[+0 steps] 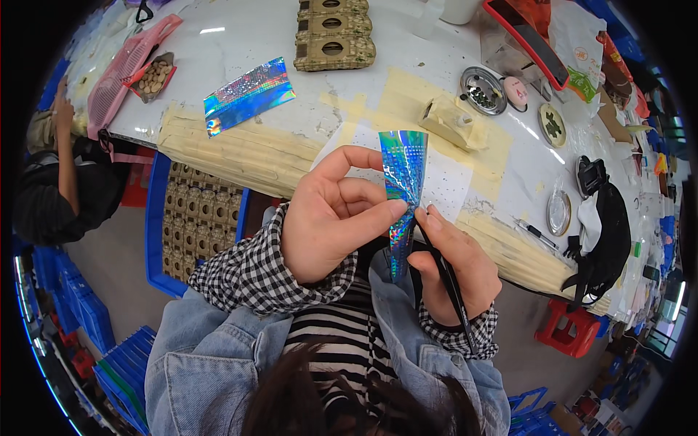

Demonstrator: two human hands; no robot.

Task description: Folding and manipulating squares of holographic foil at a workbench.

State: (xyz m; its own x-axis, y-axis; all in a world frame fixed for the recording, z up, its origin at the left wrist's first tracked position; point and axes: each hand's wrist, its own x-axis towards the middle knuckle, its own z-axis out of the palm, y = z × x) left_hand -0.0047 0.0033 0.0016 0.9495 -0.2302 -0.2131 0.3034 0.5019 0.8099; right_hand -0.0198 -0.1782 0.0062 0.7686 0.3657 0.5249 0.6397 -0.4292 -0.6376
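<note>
My left hand pinches a strip of shiny holographic foil paper, curled lengthwise and held upright in front of my chest. My right hand grips the same strip lower down with thumb and forefinger, and a thin black pen-like tool lies along its palm, pointing toward my sleeve. A second flat piece of holographic foil lies on the white worktable to the left. Under my hands a white sheet of paper rests on the table's taped edge.
Stacked brown cardboard pieces sit at the table's far side. A pink basket, small metal dishes, a black bag, a blue crate of cardboard parts, a red stool. Another person sits at left.
</note>
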